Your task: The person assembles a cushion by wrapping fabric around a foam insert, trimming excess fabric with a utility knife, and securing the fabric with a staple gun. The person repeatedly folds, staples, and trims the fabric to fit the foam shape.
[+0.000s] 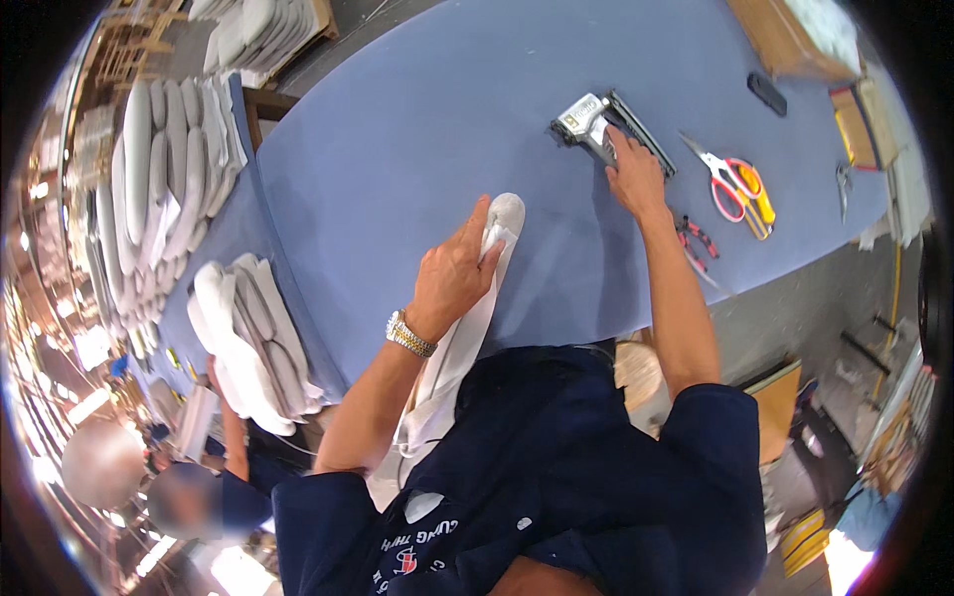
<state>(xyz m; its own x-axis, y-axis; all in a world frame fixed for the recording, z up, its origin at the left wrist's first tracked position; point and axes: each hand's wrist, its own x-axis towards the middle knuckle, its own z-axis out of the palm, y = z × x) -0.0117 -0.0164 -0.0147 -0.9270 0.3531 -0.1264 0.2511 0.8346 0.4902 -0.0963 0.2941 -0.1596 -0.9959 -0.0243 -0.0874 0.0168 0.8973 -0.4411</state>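
Observation:
A long, narrow pale grey upholstered cushion (509, 212) stands on edge at the table's near side, its loose white cloth hanging toward my body. My left hand (447, 283) grips it near its far end, thumb and index finger along the top. Farther off to the right, a silver and black staple gun (580, 117) lies on the blue-covered table (397, 129). My right hand (636, 179) has its fingers round the staple gun's handle; the palm side is hidden.
Right of the staple gun lie red-handled scissors (728, 189), a yellow cutter (760, 214) and red-and-black pliers (699, 241). A cardboard box (795, 40) stands at the far right. Stacked grey cushions (164, 169) and a smaller cushion pile (253, 333) sit at left, near a co-worker (238, 487).

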